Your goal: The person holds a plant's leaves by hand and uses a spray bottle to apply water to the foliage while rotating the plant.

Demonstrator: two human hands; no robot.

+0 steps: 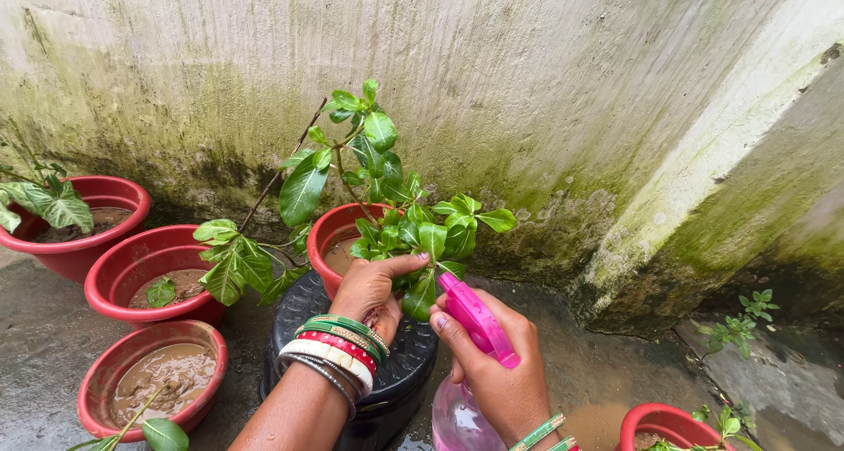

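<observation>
The right hand (497, 367) is clamped on a pink spray bottle (470, 363), its nozzle aimed up-left at the leafy plant (396, 214) in a red pot (330, 231). The left hand (374, 284) pinches a leaf just beside the nozzle, over a black stool (404, 363).

She stands at a mossy wall corner, her left hand (374, 286), bangles at the wrist, lifting leaves of the green plant (387, 214) in a red pot (338, 231) set on a black stool (396, 363). Her right hand (497, 363) grips a pink spray bottle (470, 345), nozzle just beside the leaves. Three more red pots (132, 271) sit to the left, muddy water inside.
</observation>
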